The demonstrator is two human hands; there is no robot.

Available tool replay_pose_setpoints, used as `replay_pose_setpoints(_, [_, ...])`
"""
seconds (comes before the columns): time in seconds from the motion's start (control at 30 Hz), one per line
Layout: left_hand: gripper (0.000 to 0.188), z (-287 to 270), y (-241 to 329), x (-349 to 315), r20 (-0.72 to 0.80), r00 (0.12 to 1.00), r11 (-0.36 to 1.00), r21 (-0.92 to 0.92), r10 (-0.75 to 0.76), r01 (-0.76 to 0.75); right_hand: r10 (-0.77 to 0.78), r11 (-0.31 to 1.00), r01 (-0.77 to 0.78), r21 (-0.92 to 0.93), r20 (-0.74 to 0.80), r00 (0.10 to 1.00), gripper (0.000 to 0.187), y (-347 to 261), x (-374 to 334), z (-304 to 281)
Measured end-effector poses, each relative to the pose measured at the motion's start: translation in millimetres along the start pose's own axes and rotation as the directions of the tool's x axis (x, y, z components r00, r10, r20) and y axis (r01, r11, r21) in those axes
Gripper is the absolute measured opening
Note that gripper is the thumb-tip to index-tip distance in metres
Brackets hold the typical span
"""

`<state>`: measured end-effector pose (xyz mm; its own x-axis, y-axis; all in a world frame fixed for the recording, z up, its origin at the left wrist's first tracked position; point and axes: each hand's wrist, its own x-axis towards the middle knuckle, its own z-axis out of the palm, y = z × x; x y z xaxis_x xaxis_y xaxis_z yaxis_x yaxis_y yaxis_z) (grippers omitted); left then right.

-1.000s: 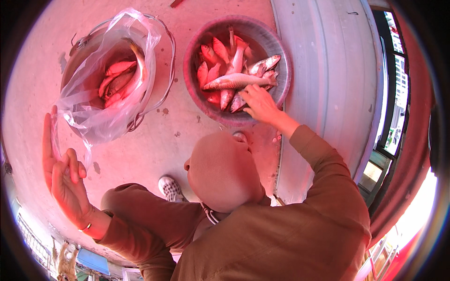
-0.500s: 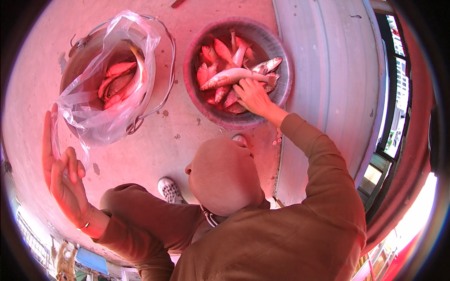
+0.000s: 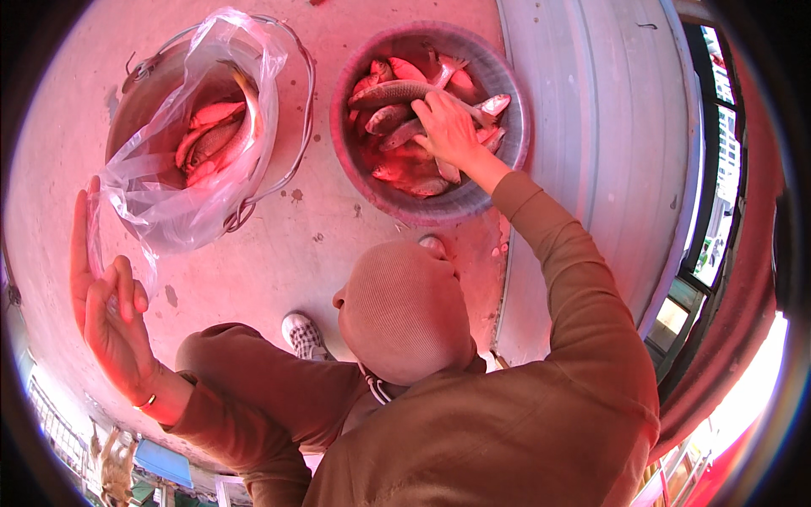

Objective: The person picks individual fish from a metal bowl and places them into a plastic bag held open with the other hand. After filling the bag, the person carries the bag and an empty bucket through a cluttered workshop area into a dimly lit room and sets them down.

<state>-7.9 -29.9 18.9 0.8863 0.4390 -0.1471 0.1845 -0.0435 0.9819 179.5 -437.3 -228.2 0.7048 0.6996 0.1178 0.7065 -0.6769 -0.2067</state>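
Note:
A round purplish basin (image 3: 347, 171) holds several silvery fish in shallow, reddish water. Inside it, my right hand (image 3: 449, 128) has its fingers curled over the back of a long dark-scaled fish (image 3: 390, 93), its thumb underneath; the hand hides part of the body. To the left stands a bucket (image 3: 127, 106) lined with a clear plastic bag (image 3: 169, 221), and several more fish (image 3: 213, 139) lie in the bag. At its near-left edge my left hand (image 3: 117, 325) holds the film, index finger stretched up along it and the other fingers bent.
The bucket's wire handle (image 3: 309, 110) arcs out on its right side. A pale ribbed metal sheet (image 3: 591, 152) borders the basin on the right. Below the basin, a checkered shoe (image 3: 302, 335) rests on the concrete floor (image 3: 262, 275).
My right hand has shifted up and left in the basin. The long fish has moved up with it and turned its darker back upward; other fish have shifted. My left hand keeps its grip.

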Motion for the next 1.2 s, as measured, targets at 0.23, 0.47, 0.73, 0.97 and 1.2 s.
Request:
replay_pose_setpoints(0.23, [0.074, -2.9, -1.2, 1.5, 0.000, 1.000, 1.000, -0.030, -0.006, 0.006, 0.049, 0.998, -0.048, -0.033, 0.039, 0.998, 0.051, 1.8, 8.7, -8.0])
replay_pose_setpoints(0.47, [0.074, -1.4, 0.8, 3.2, -0.003, 1.000, 1.000, 0.000, -0.012, 0.012, 0.305, 0.948, -0.307, 0.077, 0.046, 0.951, 0.018, 15.1, -6.3, -50.5])
replay_pose_setpoints(0.73, [0.075, -5.4, -2.0, 6.8, 0.022, 1.000, 0.999, -0.037, -0.018, 0.018, 0.061, 0.885, -0.291, 0.365, 0.528, 0.847, 0.025, -5.7, -87.0, -26.9])
replay_pose_setpoints(0.97, [0.075, -3.6, -2.5, 6.4, 0.020, 1.000, 0.999, -0.039, -0.013, 0.014, 0.049, 0.909, -0.280, 0.310, 0.586, 0.808, 0.044, -29.0, -102.1, -14.6])
replay_pose_setpoints(1.2, [0.073, -7.3, -1.6, 3.9, 0.022, 1.000, 0.999, -0.049, -0.014, 0.016, -0.082, 0.911, -0.266, 0.316, 0.770, 0.632, 0.047, -12.1, -76.7, -32.7])
